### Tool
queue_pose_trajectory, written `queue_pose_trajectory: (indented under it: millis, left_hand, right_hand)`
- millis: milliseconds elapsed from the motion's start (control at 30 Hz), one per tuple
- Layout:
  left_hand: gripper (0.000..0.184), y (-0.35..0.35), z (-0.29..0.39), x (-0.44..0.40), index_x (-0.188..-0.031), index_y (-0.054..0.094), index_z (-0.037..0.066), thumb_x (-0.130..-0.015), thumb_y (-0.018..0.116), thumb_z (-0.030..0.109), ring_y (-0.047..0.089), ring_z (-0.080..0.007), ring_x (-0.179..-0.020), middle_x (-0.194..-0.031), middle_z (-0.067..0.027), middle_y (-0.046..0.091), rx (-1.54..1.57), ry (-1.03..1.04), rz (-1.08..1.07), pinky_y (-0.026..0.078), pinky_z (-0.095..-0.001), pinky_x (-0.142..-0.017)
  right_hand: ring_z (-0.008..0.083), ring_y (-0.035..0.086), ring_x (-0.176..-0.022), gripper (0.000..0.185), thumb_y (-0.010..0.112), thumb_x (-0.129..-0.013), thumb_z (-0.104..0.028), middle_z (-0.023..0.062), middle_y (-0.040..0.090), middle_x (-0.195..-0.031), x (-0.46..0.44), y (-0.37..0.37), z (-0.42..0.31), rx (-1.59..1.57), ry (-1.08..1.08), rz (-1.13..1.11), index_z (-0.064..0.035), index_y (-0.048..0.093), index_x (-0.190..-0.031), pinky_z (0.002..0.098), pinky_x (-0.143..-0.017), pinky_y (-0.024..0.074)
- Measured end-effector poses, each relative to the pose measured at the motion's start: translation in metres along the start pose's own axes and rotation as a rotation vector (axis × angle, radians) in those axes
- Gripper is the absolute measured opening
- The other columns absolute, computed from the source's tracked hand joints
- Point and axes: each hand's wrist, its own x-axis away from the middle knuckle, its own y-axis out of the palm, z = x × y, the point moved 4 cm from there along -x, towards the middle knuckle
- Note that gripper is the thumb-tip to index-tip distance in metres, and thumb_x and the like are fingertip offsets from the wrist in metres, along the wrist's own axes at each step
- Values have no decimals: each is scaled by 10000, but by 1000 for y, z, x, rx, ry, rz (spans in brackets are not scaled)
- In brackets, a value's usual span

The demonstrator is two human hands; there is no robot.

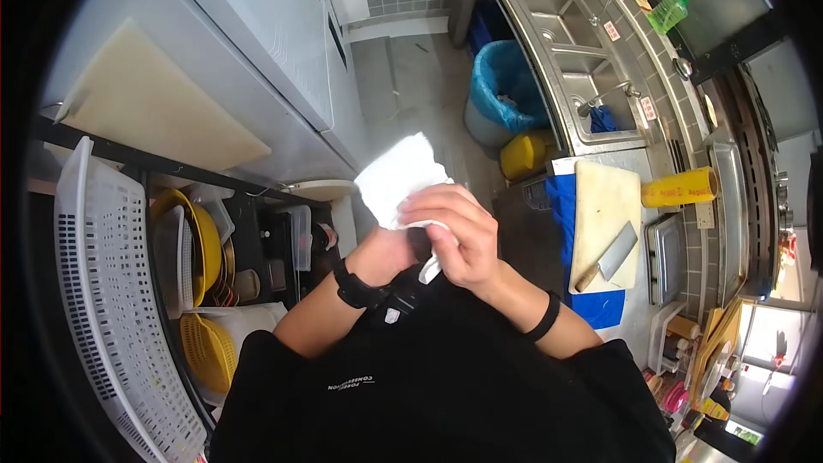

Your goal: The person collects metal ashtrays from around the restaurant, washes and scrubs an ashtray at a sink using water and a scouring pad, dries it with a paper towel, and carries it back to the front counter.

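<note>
A white cloth or paper towel point(399, 176) is held up in front of my chest. My right hand point(454, 236) has its fingers wrapped over the lower part of it, and a small end of the white material hangs below the thumb. Close against it is my left hand point(383, 255), its fingers mostly hidden behind the white material and my right hand. There is a black watch point(356, 287) on my left wrist and a black band point(546, 315) on my right.
A cleaver point(617, 253) lies on a cutting board point(591, 206) at the right, near a yellow roll point(680, 188). Sinks point(591, 77) and a blue-lined bin point(489, 77) stand beyond. White baskets point(111, 309) and a yellow basket point(206, 351) are at the left.
</note>
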Motion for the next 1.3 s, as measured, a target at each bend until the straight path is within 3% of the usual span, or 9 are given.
queue_pose_trajectory:
  millis: [200,233,267,367,667,867,933,1000,1300]
  left_hand:
    - [357,4,-2,-5,-995,582,75,-983,428,397,625,-220,-915,-955,-53,630,395,-185,-249,516,-385,-864]
    - [416,10,-1,2,-1052,597,51,-971,431,424,631,-241,-960,-1031,-72,646,480,-226,16,507,-399,-893]
    - [462,18,3,1,-1139,595,61,-968,410,448,625,-256,-1020,-1080,-85,649,322,-181,42,487,-421,-932]
    - [526,7,0,12,-1217,517,124,-911,419,540,588,-251,-1087,-1139,-75,586,311,3,-9,485,-407,-925]
    - [442,31,12,20,-1242,511,68,-1015,269,361,588,-163,-1028,-1124,-50,571,6,122,152,500,-313,-868]
    - [491,28,20,31,-1242,515,50,-1008,325,437,582,-186,-1079,-1198,-85,580,-89,422,338,487,-345,-934]
    - [548,28,23,32,-1235,515,53,-1003,295,498,585,-197,-1066,-1183,-88,586,-167,217,218,485,-358,-927]
    - [598,30,19,31,-1230,517,47,-998,262,536,581,-210,-1072,-1199,-91,575,-180,268,184,478,-370,-930]
    - [557,27,1,33,-1183,535,61,-960,394,551,581,-230,-1101,-1166,-106,594,74,305,280,464,-381,-955]
  right_hand:
    - [253,647,-797,426,379,-1042,-272,158,657,-807,12,-3,26,-855,525,439,55,608,-891,373,-798,510]
    - [248,645,-737,444,354,-1049,-322,138,656,-806,10,-2,28,-932,636,577,40,602,-979,362,-787,513]
    - [318,632,-957,534,363,-1022,-439,204,639,-1046,11,-7,23,-664,700,497,39,597,-1055,426,-939,456]
    - [389,488,-1261,471,509,-959,-344,248,498,-1352,0,6,-4,-57,22,-5,34,573,-1231,440,-1047,380]
    - [313,600,-986,193,639,-738,-62,129,633,-1022,-1,6,-11,405,-328,0,-21,665,-924,444,-905,454]
    - [261,597,-1016,435,366,-1023,-268,154,640,-1014,-8,-1,7,-428,171,200,39,645,-890,374,-917,449]
    - [265,591,-1056,453,352,-1026,-290,165,615,-1135,-15,-8,1,-502,346,369,56,641,-975,376,-944,444]
    - [294,593,-1095,403,424,-987,-280,183,590,-1216,-15,-2,-8,-119,4,77,58,619,-1092,377,-950,453]
    - [210,655,-887,328,444,-1011,-191,138,690,-894,10,9,-3,-392,380,519,29,645,-875,327,-821,495]
